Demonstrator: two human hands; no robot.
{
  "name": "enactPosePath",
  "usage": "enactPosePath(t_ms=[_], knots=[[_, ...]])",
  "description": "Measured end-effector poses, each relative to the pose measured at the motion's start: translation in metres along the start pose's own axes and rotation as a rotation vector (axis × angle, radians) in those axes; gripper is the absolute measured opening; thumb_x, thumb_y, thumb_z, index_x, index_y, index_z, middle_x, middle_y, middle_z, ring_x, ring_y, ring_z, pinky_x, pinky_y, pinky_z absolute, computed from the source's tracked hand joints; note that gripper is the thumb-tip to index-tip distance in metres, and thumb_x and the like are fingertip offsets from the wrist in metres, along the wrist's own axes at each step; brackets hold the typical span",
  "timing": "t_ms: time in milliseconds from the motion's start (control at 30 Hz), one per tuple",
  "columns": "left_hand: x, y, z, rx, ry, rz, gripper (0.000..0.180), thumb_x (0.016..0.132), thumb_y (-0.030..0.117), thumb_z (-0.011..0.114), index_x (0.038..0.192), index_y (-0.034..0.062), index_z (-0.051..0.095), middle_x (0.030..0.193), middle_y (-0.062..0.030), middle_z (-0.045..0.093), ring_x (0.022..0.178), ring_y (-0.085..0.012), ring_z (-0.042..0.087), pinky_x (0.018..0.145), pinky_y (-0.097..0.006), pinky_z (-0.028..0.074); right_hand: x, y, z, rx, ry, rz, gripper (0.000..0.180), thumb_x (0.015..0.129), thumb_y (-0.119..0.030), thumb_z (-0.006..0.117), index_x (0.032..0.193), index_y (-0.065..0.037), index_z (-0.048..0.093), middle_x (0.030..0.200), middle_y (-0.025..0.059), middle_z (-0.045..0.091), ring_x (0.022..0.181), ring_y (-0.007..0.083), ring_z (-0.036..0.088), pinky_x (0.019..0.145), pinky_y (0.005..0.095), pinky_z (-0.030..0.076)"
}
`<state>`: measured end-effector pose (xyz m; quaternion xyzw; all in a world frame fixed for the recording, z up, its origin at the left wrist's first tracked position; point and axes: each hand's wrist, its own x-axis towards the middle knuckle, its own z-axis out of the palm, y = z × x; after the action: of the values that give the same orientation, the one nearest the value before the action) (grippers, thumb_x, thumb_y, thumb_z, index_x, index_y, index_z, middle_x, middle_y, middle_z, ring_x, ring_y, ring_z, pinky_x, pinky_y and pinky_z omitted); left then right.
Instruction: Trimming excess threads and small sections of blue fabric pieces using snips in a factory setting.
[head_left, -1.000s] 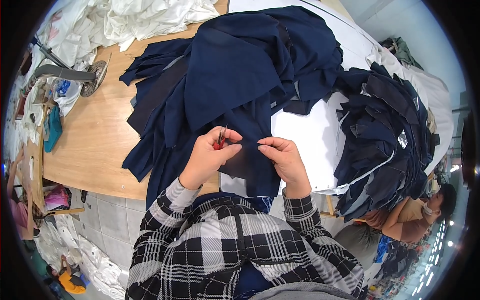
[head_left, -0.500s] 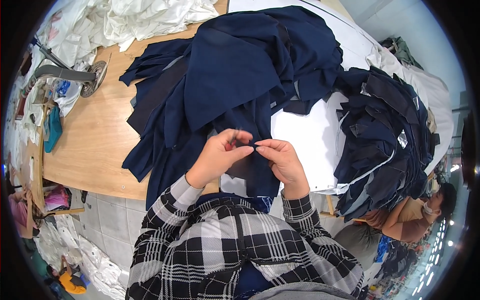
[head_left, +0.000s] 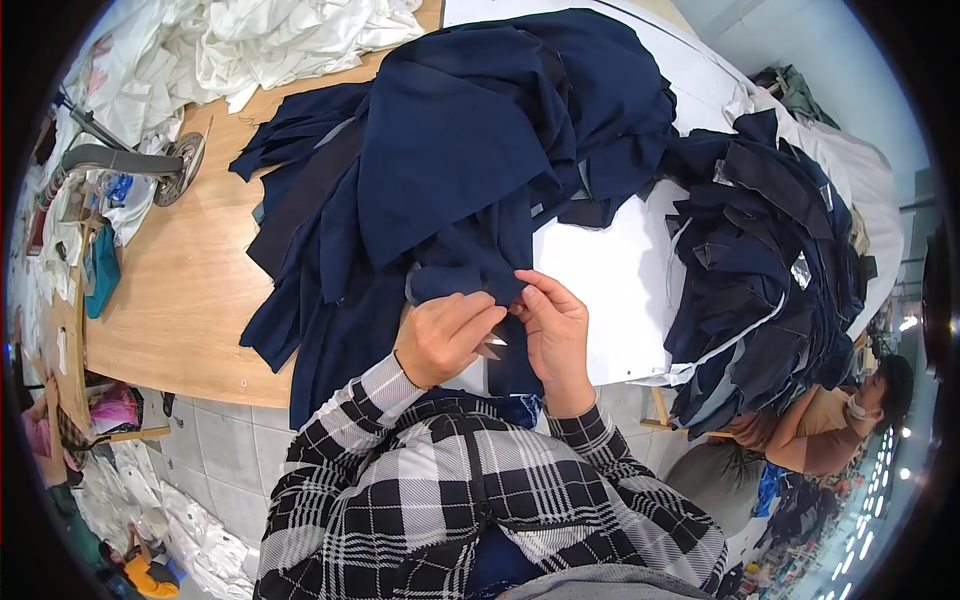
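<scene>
Over the near edge of the table hangs a pile of navy fabric pieces [head_left: 450, 140], and both hands work at one piece of it. My left hand [head_left: 445, 335] is closed around small thread snips [head_left: 493, 346], whose pale metal blades stick out below the curled fingers. Its fingertips meet the navy fabric; whether they also grip it, I cannot tell. Just to the right, my right hand [head_left: 555, 335] pinches the edge of the navy piece [head_left: 505, 277] between thumb and fingers.
A second heap of navy pieces [head_left: 760, 270] lies at the right, with a person [head_left: 840, 425] beside it. White fabric [head_left: 290, 40] is piled at the far left. A grey metal stand [head_left: 125, 160] with a round base and a teal pouch [head_left: 102, 270] stand left.
My left hand has turned over and curled, so the snips' blades now point down toward me. My right hand has shifted slightly, and navy fabric is raised at the fingertips.
</scene>
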<state>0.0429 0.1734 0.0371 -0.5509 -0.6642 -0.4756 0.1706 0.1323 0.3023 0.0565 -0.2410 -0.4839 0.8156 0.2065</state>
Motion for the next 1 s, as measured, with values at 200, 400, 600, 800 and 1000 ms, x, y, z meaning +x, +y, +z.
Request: enactPosePath(t_ms=[200,400,600,800,1000], knots=[[-0.004,-0.002,0.003,0.031,0.041,0.047,0.036,0.058,0.01,0.067,0.092,-0.0012,0.063,0.09,-0.0118,0.06,0.061,-0.0217,0.058,0.054,-0.029,0.049,0.0,-0.005,-0.003,0.205,-0.04,0.088,0.027,0.086,0.002,0.056,0.113,0.005,0.058,0.086,0.0065,0.062,0.079,0.0143,0.061,0.076,0.0274,0.051],[-0.009,-0.003,0.001,-0.037,0.03,0.006,0.037,0.055,0.002,0.069,0.092,0.0006,0.064,0.091,-0.0105,0.06,0.062,-0.0221,0.059,0.054,-0.029,0.049,-0.001,-0.002,-0.002,0.112,-0.016,0.027,0.032,0.082,0.006,0.06,0.114,0.004,0.058,0.088,0.0063,0.061,0.079,0.0122,0.06,0.076,0.0257,0.051],[0.011,0.019,-0.007,-0.206,0.06,-0.363,0.028,0.068,-0.002,0.072,0.095,0.002,0.063,0.086,-0.0086,0.055,0.062,-0.0167,0.061,0.052,-0.025,0.049,-0.002,-0.003,-0.002,-0.042,-0.009,-0.115,0.033,0.081,0.008,0.06,0.114,0.005,0.057,0.091,0.0056,0.058,0.079,0.0105,0.06,0.077,0.0228,0.05],[0.009,0.009,0.0,-0.236,-0.001,-0.284,0.021,0.069,-0.001,0.071,0.087,0.0026,0.06,0.088,-0.0059,0.055,0.059,-0.0153,0.059,0.049,-0.025,0.048,-0.002,-0.003,-0.002,-0.063,-0.016,-0.123,0.032,0.081,0.008,0.059,0.114,0.005,0.057,0.092,0.0049,0.057,0.082,0.0102,0.06,0.076,0.0212,0.049],[0.01,0.008,-0.011,-0.256,0.003,-0.392,0.024,0.074,-0.004,0.067,0.097,0.0018,0.063,0.084,-0.0089,0.061,0.058,-0.0131,0.056,0.05,-0.022,0.044,-0.005,-0.002,0.004,-0.112,-0.112,-0.082,0.025,0.085,0.003,0.057,0.11,0.004,0.06,0.098,0.0048,0.057,0.081,0.0105,0.06,0.077,0.0213,0.048]])
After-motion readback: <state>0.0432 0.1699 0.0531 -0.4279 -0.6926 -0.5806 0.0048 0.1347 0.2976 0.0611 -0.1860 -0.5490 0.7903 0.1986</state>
